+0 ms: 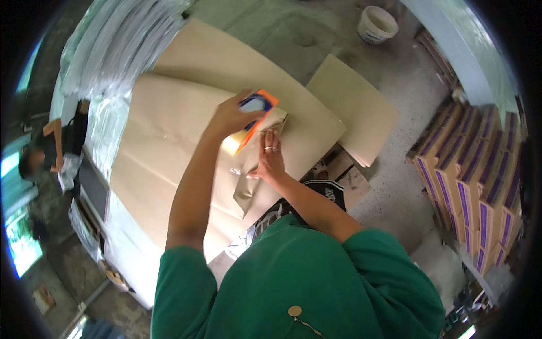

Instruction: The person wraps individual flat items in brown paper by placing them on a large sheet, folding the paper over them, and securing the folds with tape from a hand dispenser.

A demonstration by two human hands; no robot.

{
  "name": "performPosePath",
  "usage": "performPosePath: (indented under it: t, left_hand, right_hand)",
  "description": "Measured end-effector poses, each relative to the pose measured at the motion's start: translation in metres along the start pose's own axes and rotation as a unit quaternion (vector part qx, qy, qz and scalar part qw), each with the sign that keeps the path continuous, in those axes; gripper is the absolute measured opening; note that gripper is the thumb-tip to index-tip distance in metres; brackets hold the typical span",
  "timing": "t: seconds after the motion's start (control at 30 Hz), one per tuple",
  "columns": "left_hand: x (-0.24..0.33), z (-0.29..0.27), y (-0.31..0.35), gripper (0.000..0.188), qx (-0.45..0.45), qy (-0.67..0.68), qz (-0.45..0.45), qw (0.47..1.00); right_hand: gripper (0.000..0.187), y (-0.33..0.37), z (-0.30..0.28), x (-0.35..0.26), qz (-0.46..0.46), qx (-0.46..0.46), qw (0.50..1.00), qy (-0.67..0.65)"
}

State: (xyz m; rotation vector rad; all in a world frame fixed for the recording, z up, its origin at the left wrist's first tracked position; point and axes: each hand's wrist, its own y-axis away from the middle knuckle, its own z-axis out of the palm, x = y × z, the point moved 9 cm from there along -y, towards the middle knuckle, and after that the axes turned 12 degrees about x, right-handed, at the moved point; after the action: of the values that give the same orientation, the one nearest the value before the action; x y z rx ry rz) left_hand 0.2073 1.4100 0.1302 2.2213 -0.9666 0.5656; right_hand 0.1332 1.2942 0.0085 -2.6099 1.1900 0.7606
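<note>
My left hand [232,117] is closed around a tape dispenser [270,97] with an orange frame, a blue inner part and a yellowish lower part. It is held over a large sheet of brown kraft paper [169,124]. My right hand [271,157] lies just right of the dispenser with its fingers stretched out, pressing on a folded, creased flap [244,195] at the paper's near edge. A ring shows on one of its fingers. What the paper covers is hidden, and small shiny patches glint on it near the dispenser.
Plastic-wrapped grey bundles [121,45] lie at the far left. Flat brown boards [355,107] rest right of the paper. A white bucket [377,25] stands on the floor at the back; stacked cartons with purple stripes [474,181] fill the right. Another person [53,150] is at the left.
</note>
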Motion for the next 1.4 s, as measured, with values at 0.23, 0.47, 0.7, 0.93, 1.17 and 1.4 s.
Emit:
performPosePath:
  t: [0.23, 0.47, 0.7, 0.93, 1.17, 1.4]
  left_hand:
    - [0.001, 0.065, -0.039, 0.063, -0.067, -0.191, 0.032, 0.979]
    - [-0.026, 0.086, -0.049, 0.058, -0.232, -0.381, -0.041, 0.894]
    - [-0.098, 0.061, 0.058, 0.053, -0.260, -0.402, -0.028, 0.877]
    - [-0.208, 0.063, 0.222, 0.051, -0.360, -0.474, -0.129, 0.793]
    - [-0.317, 0.116, 0.297, 0.052, -0.382, -0.477, -0.213, 0.762]
    - [-0.431, -0.025, 0.365, 0.064, 0.307, -0.205, -0.409, 0.835]
  right_hand:
    - [0.129, 0.009, -0.003, 0.011, 0.016, 0.009, 0.999, -0.045]
    - [0.123, 0.006, -0.015, -0.004, -0.017, 0.006, 0.999, -0.037]
    - [0.127, 0.006, 0.000, 0.007, 0.021, -0.013, 1.000, 0.015]
    - [0.125, 0.001, -0.004, 0.009, 0.010, -0.039, 0.997, 0.063]
    - [0.115, -0.004, -0.010, -0.024, -0.085, 0.003, 0.996, 0.003]
    - [0.077, -0.074, -0.028, 0.018, -0.074, 0.047, 0.996, 0.019]
